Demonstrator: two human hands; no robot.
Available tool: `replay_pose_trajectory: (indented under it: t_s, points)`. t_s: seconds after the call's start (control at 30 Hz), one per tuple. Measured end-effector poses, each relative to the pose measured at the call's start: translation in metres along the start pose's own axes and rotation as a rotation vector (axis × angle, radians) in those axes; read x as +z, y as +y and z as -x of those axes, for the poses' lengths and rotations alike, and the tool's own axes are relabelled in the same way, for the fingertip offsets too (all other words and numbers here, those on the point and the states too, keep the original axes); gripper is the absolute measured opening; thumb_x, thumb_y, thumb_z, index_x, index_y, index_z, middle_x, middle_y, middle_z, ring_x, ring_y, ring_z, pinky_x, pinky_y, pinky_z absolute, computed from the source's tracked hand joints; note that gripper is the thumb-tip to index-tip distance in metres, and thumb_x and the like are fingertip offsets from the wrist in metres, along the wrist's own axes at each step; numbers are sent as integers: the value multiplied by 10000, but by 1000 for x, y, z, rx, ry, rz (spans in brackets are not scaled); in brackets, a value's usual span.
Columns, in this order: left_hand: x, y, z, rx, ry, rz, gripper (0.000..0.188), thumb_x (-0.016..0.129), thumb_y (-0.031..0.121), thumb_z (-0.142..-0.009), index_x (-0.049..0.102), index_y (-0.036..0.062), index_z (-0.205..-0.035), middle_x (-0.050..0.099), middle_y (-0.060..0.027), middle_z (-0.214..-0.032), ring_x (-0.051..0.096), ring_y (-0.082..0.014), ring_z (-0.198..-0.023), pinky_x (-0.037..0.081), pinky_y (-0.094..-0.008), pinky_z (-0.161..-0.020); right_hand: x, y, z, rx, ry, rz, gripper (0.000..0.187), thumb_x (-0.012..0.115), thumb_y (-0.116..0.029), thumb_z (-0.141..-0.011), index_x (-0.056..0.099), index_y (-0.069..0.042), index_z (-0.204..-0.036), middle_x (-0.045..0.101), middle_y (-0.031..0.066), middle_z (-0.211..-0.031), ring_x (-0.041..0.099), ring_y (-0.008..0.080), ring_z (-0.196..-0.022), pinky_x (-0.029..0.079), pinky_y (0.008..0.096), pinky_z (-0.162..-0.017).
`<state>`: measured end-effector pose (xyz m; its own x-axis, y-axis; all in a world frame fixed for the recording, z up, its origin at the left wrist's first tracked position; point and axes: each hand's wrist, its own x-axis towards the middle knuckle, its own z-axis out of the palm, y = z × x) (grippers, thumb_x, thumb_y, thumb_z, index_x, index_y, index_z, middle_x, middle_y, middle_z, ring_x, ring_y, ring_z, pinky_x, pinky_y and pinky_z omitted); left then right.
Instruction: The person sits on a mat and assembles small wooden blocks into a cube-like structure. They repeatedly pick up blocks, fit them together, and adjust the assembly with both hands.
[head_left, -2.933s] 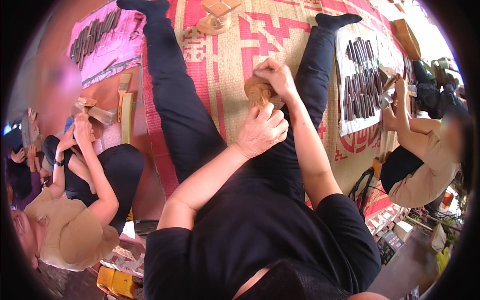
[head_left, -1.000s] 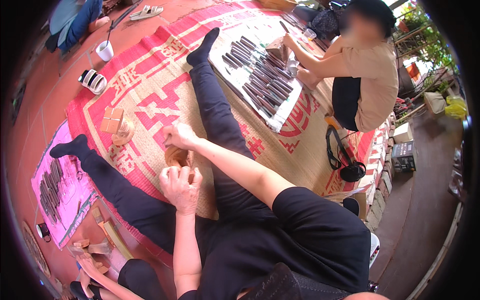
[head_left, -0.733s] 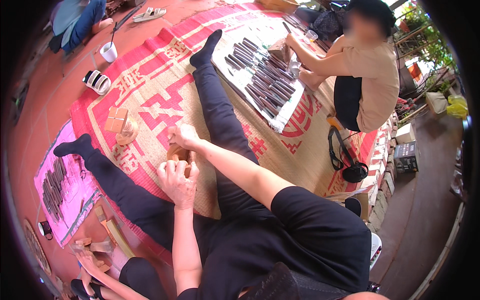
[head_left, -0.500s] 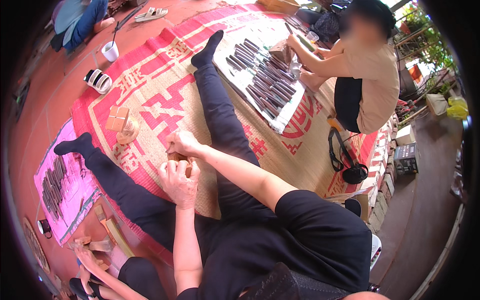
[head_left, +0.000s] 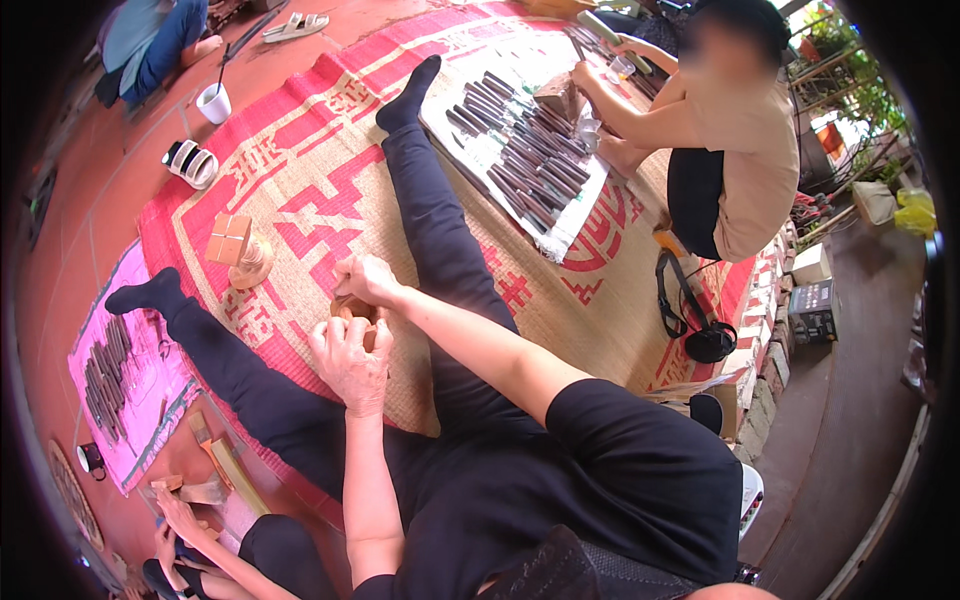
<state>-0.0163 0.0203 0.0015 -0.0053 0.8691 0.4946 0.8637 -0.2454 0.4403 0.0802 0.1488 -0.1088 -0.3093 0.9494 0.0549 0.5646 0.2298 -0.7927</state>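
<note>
Between my outstretched legs, both hands work close together over the mat. My left hand (head_left: 350,358) is bent around a small brown wooden piece (head_left: 352,308) with a hollow look, and its fingers cover much of it. My right hand (head_left: 368,280) is closed just beyond, at the far side of the piece. Whatever thin thing it may grip is hidden by the fingers. Farther left on the mat stands a carved, round wooden piece (head_left: 252,266) with a square wooden block (head_left: 229,238) next to it.
Rows of dark-handled tools (head_left: 530,150) lie on a white cloth by my right foot; more handles (head_left: 107,375) rest on a pink cloth at left. One person (head_left: 745,170) crouches at right with a tool. Another person's hands (head_left: 178,520) work at lower left. A white cup (head_left: 214,104) stands beyond the mat.
My hands have shifted slightly, and more of the wooden piece's hollow shows between them. At right, the other person's far hand has lifted with a green-handled thing.
</note>
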Motion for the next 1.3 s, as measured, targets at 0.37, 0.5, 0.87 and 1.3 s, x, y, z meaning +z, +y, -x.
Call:
replay_pose_trajectory:
  t_s: [0.37, 0.5, 0.87, 1.3]
  points:
    - [1, -6, -1, -16, 18, 20, 143, 719, 184, -761, 614, 87, -766, 548, -67, -797, 525, -292, -881, 438, -421, -849, 8, -1, 0, 1, 2, -72, 215, 776, -256, -723, 657, -84, -777, 682, 111, -750, 663, 315, -747, 501, 407, -681]
    - [3, -6, -2, -13, -5, 22, 141, 719, 185, -762, 619, 87, -774, 547, -64, -792, 519, -284, -891, 437, -411, -842, 1, 11, -18, 164, 60, 21, 228, 781, -255, -719, 654, -68, -755, 675, 113, -732, 662, 278, -734, 494, 392, -692]
    - [2, -7, -4, -16, -9, 35, 145, 722, 191, -764, 619, 90, -767, 543, -68, -799, 516, -278, -892, 429, -402, -843, -2, 15, -9, 56, 51, -85, 201, 777, -233, -710, 663, -80, -774, 702, 104, -815, 678, 271, -800, 502, 404, -719]
    - [1, -2, -6, -26, -39, 38, 140, 711, 206, -775, 638, 90, -801, 551, -79, -813, 513, -297, -914, 430, -419, -856, -8, 31, -7, 173, 96, 42, 271, 779, -323, -739, 681, -82, -811, 706, 103, -787, 677, 260, -762, 499, 383, -706]
